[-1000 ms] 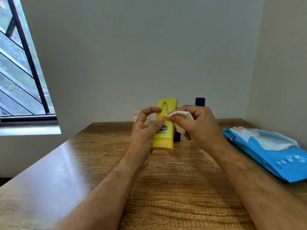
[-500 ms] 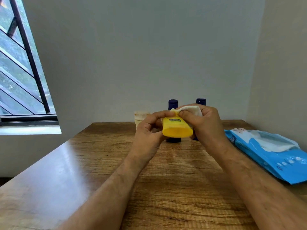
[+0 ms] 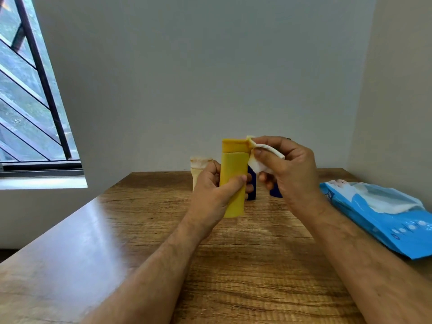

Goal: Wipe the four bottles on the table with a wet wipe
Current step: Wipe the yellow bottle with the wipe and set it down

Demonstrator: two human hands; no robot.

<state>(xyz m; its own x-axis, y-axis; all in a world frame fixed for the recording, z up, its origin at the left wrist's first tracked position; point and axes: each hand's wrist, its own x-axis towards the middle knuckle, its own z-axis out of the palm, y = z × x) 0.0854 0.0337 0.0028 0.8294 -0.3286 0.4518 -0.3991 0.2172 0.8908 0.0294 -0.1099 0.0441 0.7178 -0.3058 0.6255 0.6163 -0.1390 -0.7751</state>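
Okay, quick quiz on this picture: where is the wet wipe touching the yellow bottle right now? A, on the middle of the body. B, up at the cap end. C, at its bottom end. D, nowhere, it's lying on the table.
B: the right hand pinches the wet wipe against the cap end of the yellow bottle, which the left hand grips upright lower down.

Held bottle [image 3: 233,178] above the desk [image 3: 140,242] centre; three bottles behind it near the far edge; wipes pack [image 3: 383,213] at the right edge.
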